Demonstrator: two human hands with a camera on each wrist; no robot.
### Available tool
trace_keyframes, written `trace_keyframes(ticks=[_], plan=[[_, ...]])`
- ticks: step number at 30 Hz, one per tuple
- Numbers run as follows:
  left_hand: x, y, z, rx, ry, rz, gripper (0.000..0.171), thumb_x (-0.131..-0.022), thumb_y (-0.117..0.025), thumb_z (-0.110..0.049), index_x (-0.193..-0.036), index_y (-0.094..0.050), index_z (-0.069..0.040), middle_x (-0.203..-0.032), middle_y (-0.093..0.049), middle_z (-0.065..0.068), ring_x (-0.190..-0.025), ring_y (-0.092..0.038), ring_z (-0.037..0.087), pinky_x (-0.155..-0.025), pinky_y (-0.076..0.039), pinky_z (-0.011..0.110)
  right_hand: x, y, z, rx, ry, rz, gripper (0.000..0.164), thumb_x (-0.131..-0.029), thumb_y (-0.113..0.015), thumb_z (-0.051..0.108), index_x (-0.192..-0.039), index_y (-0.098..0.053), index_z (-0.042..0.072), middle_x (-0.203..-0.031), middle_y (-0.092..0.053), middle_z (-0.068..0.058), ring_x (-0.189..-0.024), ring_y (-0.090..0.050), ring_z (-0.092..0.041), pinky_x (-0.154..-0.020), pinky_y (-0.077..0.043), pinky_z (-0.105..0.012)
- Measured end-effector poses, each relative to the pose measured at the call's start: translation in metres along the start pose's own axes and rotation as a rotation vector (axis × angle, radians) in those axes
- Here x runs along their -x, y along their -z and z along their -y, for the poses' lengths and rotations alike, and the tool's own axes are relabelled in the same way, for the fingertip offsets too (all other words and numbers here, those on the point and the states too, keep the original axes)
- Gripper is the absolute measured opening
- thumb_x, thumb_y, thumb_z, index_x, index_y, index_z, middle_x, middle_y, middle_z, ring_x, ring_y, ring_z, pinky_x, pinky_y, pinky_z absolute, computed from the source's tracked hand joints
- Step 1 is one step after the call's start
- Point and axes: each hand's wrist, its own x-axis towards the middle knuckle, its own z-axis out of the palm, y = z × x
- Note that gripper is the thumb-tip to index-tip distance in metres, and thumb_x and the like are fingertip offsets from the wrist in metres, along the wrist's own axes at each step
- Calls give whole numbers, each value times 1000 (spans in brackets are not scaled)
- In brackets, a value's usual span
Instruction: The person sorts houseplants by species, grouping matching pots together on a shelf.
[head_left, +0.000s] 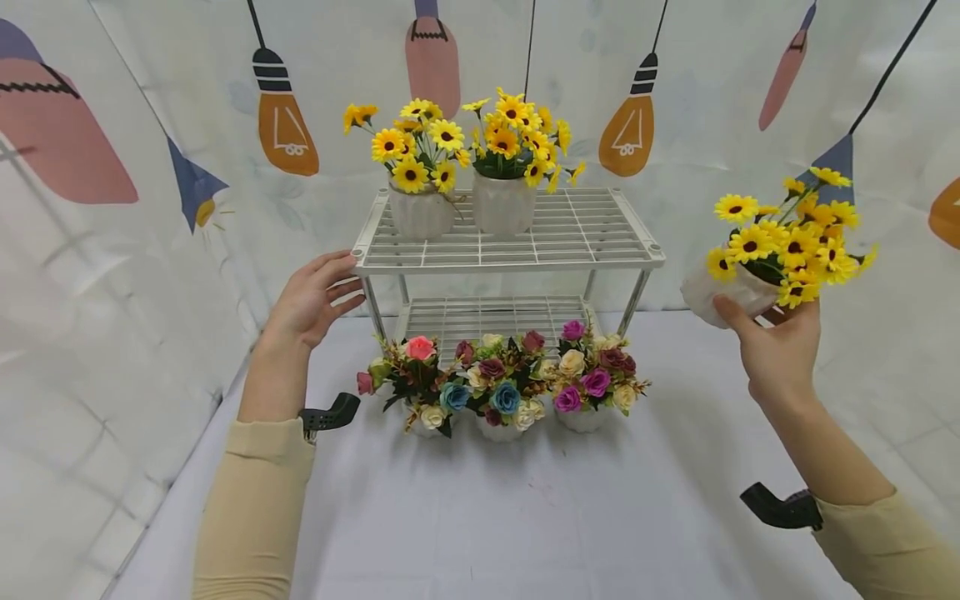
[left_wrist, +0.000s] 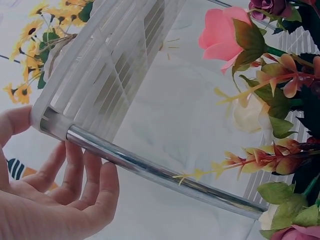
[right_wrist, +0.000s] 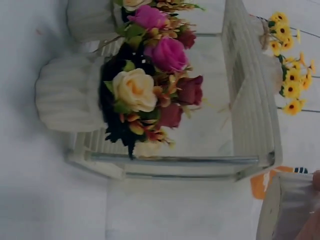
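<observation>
My right hand [head_left: 783, 350] grips a white pot of yellow artificial sunflowers [head_left: 727, 292], tilted and raised to the right of the rack; its thumb lies across the pot. In the right wrist view only part of this pot [right_wrist: 287, 207] shows, at the lower right. My left hand [head_left: 315, 296] holds the front left corner of a white two-tier wire rack [head_left: 585, 229]. In the left wrist view, the thumb touches the shelf corner and the fingers curl beside the metal post [left_wrist: 160, 170]. Two more potted sunflowers, one left [head_left: 422, 212] and one right [head_left: 504, 204], stand on the top shelf.
Along the rack's front, three white pots of mixed artificial roses stand on the white table [head_left: 480, 508]: left [head_left: 427, 429], middle [head_left: 498, 431] and right [head_left: 581, 419]. A pale backdrop [head_left: 480, 50] printed with light bulbs hangs behind the rack.
</observation>
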Motion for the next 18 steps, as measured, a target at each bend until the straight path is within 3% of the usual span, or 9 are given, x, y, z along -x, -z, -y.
trace_keyframes(ticks=[3,10,18], plan=[[-1,-2,2,2,-2,1,63,-102,-67,-38,-151,-43,-7,-127,-58,2,-113,-57,20,-98,-47,36,-8,-7,14,-29,16,28,80,-84,-79,-11,-150,-42,18,-146,-46,-6,-128,-48,-24,-87,-52,-18],[-2,-2,1,13,11,-1,61,-101,-68,-38,-149,-44,-8,-128,-58,2,-115,-57,21,-102,-44,39,-24,-28,41,3,-44,78,80,-87,-81,0,-152,-38,21,-148,-43,-2,-130,-46,-22,-104,-47,-31],[-2,-2,1,13,4,-3,62,-101,-68,-39,-149,-45,-8,-128,-58,2,-115,-56,21,-108,-39,45,-42,-55,55,104,-96,122,79,-89,-82,10,-153,-37,25,-149,-42,-1,-128,-47,-20,-101,-50,-31]])
